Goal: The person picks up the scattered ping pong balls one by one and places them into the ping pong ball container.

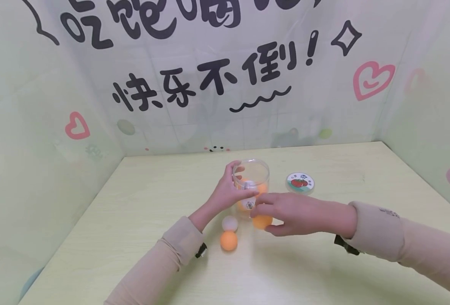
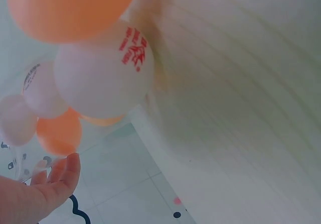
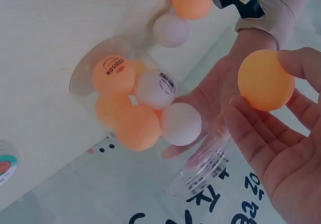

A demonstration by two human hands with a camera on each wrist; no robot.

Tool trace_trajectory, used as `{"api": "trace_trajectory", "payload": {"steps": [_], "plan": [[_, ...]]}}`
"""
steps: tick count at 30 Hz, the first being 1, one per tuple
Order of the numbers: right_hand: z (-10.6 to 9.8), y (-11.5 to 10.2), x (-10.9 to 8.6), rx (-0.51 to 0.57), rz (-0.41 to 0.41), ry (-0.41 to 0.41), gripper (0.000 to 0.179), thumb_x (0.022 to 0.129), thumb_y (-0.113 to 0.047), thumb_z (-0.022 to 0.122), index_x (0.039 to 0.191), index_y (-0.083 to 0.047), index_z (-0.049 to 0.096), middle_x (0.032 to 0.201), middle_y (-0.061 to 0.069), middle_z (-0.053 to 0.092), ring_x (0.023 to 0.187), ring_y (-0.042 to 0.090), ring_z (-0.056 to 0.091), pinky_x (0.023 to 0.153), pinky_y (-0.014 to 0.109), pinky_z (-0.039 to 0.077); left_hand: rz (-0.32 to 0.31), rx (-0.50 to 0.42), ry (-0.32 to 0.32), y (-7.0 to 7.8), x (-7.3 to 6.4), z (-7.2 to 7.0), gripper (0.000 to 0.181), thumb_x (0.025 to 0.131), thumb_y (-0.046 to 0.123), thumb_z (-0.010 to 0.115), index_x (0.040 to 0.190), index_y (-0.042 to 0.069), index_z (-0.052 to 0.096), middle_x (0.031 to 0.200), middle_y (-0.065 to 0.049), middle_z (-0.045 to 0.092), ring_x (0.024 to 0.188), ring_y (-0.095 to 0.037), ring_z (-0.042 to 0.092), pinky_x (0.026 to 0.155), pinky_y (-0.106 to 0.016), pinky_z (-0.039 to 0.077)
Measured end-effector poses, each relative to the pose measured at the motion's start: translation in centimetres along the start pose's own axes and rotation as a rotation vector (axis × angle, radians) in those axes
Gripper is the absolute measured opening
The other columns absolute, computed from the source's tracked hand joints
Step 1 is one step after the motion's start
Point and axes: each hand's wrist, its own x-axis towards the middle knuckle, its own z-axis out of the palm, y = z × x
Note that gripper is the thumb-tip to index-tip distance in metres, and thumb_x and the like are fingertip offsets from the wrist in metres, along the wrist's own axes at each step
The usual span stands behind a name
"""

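Note:
A clear plastic jar [image 1: 261, 171] stands on the table, partly filled with several orange and white ping-pong balls. My left hand [image 1: 225, 192] grips the jar from its left side, thumb across the front and fingers behind. In the right wrist view, its palm [image 3: 213, 86] shows beside the balls. Between thumb and fingertips, my right hand [image 1: 299, 214] pinches an orange ping-pong ball [image 3: 266, 80], outside the jar on its near right side. Close in front of the jar, a white ball [image 1: 230, 223] and another orange ball [image 1: 229, 241] lie together on the table.
A round lid [image 1: 300, 183] with a tomato picture lies to the right of the jar. The pale wooden table [image 1: 141, 203] meets a printed curtain [image 1: 194, 123] along its back edge, with more curtain at both sides.

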Motion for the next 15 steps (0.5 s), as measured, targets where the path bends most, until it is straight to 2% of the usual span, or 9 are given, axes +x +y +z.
{"api": "trace_trajectory", "payload": {"steps": [4,8,11,15], "plan": [[-1.0,0.4,0.0,0.003,0.013,0.043,0.033,0.077,-0.011,0.070,0.107,-0.010,0.056,0.102,0.001,0.056,0.087,0.011,0.057,0.073,0.020,0.049,0.011,0.021,0.001,0.0,0.0,0.0,0.088,0.073,0.021,0.077,0.140,0.013,0.020,0.139,-0.009,0.039,0.118,-0.028,0.043,0.092,-0.041,0.043],[-2.1,1.1,0.3,0.004,0.064,0.084,0.033,0.077,-0.010,0.069,0.108,-0.009,0.057,0.101,0.001,0.057,0.084,0.011,0.056,0.071,0.021,0.050,0.012,0.026,-0.002,0.0,0.1,0.0,0.086,0.074,0.020,0.075,0.140,0.013,0.020,0.139,-0.010,0.039,0.118,-0.027,0.044,0.093,-0.041,0.043],[-3.0,1.8,0.7,0.018,0.151,0.110,0.032,0.077,-0.009,0.069,0.107,-0.008,0.059,0.100,0.002,0.058,0.084,0.012,0.057,0.072,0.023,0.051,0.001,0.013,-0.005,0.0,0.1,0.0,0.087,0.074,0.021,0.076,0.140,0.014,0.020,0.140,-0.010,0.039,0.120,-0.028,0.043,0.095,-0.042,0.042],[-3.9,2.9,1.4,0.078,0.320,0.128,0.031,0.079,-0.009,0.067,0.109,-0.006,0.059,0.102,0.004,0.060,0.088,0.015,0.056,0.074,0.028,0.051,-0.010,-0.014,-0.008,0.0,0.1,0.0,0.090,0.073,0.024,0.078,0.140,0.014,0.019,0.141,-0.011,0.037,0.123,-0.030,0.041,0.097,-0.043,0.040]]}}
